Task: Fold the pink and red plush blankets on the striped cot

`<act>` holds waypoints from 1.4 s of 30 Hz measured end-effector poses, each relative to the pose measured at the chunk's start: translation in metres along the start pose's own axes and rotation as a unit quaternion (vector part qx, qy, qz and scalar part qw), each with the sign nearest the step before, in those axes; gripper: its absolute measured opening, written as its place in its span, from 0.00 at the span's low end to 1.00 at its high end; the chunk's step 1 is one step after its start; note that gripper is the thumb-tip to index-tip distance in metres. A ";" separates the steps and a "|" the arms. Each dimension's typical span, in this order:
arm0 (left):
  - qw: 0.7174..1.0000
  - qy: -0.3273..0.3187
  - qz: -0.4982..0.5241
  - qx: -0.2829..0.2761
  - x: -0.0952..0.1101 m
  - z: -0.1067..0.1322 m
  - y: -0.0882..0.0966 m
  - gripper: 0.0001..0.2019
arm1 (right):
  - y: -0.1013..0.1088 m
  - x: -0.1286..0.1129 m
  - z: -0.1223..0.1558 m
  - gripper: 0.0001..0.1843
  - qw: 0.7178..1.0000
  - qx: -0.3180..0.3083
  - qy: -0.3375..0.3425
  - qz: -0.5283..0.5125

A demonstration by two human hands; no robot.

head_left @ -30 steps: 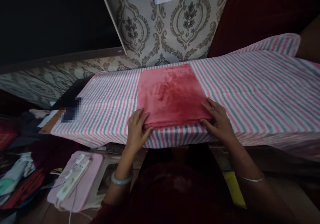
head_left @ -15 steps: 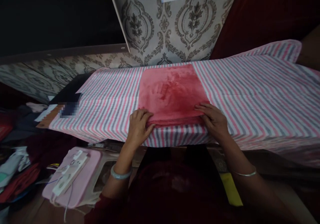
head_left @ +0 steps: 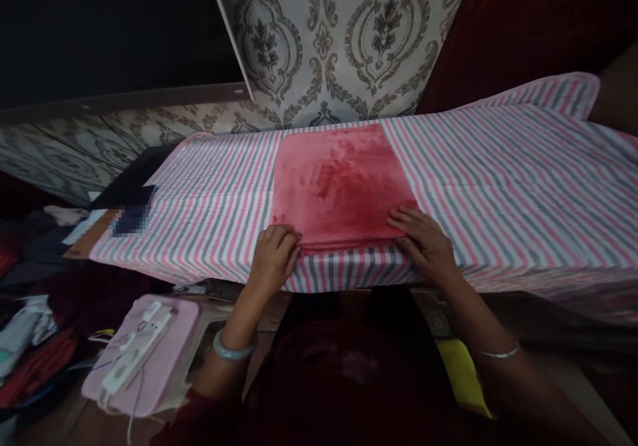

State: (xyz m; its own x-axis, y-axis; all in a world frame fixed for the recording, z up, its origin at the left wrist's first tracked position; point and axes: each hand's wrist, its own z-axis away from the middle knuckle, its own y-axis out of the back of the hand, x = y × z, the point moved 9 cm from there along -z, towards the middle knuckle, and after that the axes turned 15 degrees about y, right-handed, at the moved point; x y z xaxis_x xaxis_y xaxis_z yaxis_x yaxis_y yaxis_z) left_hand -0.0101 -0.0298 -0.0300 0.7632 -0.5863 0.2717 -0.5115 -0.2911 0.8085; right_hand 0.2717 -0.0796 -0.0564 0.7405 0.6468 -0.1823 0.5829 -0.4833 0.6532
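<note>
A folded red towel (head_left: 343, 187), darker and blotchy across its middle and right, lies flat on a striped pink, grey and white cloth (head_left: 498, 193). Its layered near edge runs along the front of the covered surface. At its near left corner, my left hand (head_left: 274, 250) pinches the edge with curled fingers and the thumb close against them. My right hand (head_left: 423, 240) grips the near right corner, fingers on top and thumb at the edge. Part of each corner is hidden under the hands.
A large dark screen (head_left: 114, 34) hangs at the back left, before patterned wallpaper (head_left: 323, 47). Below left, a white power strip (head_left: 137, 349) rests on a pink pad (head_left: 169, 359). Clothes (head_left: 40, 366) are heaped beside it. Something yellow (head_left: 463, 373) shows beneath the right arm.
The near edge of the towel lies flatter, its layers closer together. My left thumb has drawn in towards the fingers, and both hands remain at the near corners.
</note>
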 end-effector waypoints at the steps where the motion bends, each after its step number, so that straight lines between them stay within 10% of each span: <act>1: 1.000 0.003 0.006 0.005 0.000 0.002 0.003 0.10 | -0.001 -0.001 0.000 0.21 1.000 -0.009 -0.001 0.004; 9: 0.999 0.024 0.005 0.021 0.007 0.009 0.005 0.25 | -0.009 -0.007 -0.003 0.30 0.995 -0.078 -0.008 0.066; 28: 0.977 -0.162 -0.051 0.130 0.030 -0.005 0.007 0.11 | -0.011 -0.021 -0.006 0.25 0.987 -0.009 0.022 0.159; 34: 0.988 -0.108 -0.046 0.101 0.016 0.006 -0.007 0.14 | -0.012 -0.024 -0.002 0.23 0.992 -0.020 0.007 0.127; 42: 0.995 -0.053 0.024 0.082 0.039 -0.009 0.024 0.29 | -0.009 -0.050 -0.042 0.31 0.993 -0.061 -0.010 0.102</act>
State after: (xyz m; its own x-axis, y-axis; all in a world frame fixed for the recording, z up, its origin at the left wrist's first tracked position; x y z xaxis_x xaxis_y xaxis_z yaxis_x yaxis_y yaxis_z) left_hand 0.0109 -0.0530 0.0050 0.6943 -0.6771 0.2441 -0.6105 -0.3744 0.6979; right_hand 0.2154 -0.0824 -0.0225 0.8464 0.5300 -0.0517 0.3762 -0.5265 0.7624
